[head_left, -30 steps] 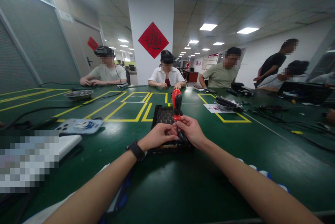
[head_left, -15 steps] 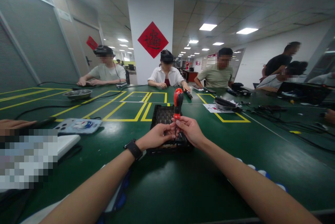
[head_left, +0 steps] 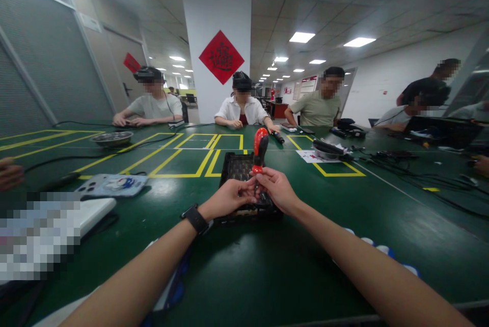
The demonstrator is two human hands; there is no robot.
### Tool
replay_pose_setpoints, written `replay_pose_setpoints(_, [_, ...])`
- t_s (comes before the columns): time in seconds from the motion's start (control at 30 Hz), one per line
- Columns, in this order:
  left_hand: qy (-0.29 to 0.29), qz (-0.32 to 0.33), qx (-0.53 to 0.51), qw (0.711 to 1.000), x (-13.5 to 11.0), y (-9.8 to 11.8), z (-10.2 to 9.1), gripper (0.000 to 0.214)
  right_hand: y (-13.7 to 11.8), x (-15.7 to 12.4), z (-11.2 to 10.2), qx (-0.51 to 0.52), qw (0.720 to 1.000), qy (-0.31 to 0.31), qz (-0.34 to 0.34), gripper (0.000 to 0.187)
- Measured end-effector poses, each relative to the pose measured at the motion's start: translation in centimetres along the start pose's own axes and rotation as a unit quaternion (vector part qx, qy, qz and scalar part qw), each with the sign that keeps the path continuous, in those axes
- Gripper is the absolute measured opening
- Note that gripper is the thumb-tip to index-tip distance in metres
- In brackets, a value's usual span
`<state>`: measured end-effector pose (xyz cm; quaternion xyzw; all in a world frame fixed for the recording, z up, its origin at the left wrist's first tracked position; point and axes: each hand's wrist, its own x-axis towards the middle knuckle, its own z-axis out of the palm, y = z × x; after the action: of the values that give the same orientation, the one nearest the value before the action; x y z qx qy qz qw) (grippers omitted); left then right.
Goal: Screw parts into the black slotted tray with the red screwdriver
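1. Two bare hands meet over a black tray (head_left: 236, 162) on the green table (head_left: 229, 286); I take that tray as my clock's centre
2. Right hand (head_left: 280, 192), reaching in from 4 o'clock, has thumb and fingers pinched closed on a red-and-black screwdriver (head_left: 261, 147), just under its handle
3. I see the screwdriver nearly upright, handle up, towards the tray's 1 o'clock side, its tip hidden from me
4. Left hand (head_left: 232, 196), from 8 o'clock, curls its fingers nearly together beside the shaft; I cannot tell whether they grip it
5. Farther out, I find a phone (head_left: 111, 185) at 9 o'clock
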<state>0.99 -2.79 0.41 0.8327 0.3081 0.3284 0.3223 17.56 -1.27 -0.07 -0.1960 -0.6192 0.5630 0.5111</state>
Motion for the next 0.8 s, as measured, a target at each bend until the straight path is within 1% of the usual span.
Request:
replay_pose_setpoints(0.1, [-0.005, 0.010, 0.005, 1.000, -0.01, 0.10, -0.08, 0.020, 0.02, -0.04, -0.07, -0.010, 1.000, -0.003, 0.004, 0.025])
replay_pose_setpoints(0.2, [-0.006, 0.004, 0.005, 1.000, 0.02, 0.14, -0.05, 0.022, 0.22, -0.01, -0.16, -0.013, 1.000, 0.018, -0.008, 0.023])
replay_pose_setpoints(0.33, [0.012, -0.005, -0.006, 1.000, 0.12, 0.11, 0.11, 0.026, 0.26, -0.01, -0.15, -0.005, 0.999, 0.034, -0.016, 0.020])
replay_pose_setpoints(0.43, [0.022, -0.003, -0.016, 1.000, 0.18, 0.07, 0.17, 0.025, 0.09, -0.08, 0.00, -0.006, 0.999, 0.036, -0.018, 0.020])
replay_pose_setpoints(0.53, [0.013, -0.010, -0.027, 0.999, 0.16, 0.10, 0.16, 0.023, -0.02, -0.10, 0.16, -0.004, 0.999, 0.034, -0.016, 0.021])
replay_pose_setpoints(0.7, [0.019, 0.003, -0.009, 1.000, 0.03, 0.21, 0.02, 0.022, -0.05, -0.05, 0.17, 0.007, 0.999, 0.033, -0.008, 0.025])
replay_pose_setpoints(0.8, [0.016, 0.004, -0.004, 1.000, -0.02, 0.20, -0.09, 0.023, -0.07, -0.05, 0.02, 0.007, 1.000, 0.020, 0.003, 0.029])
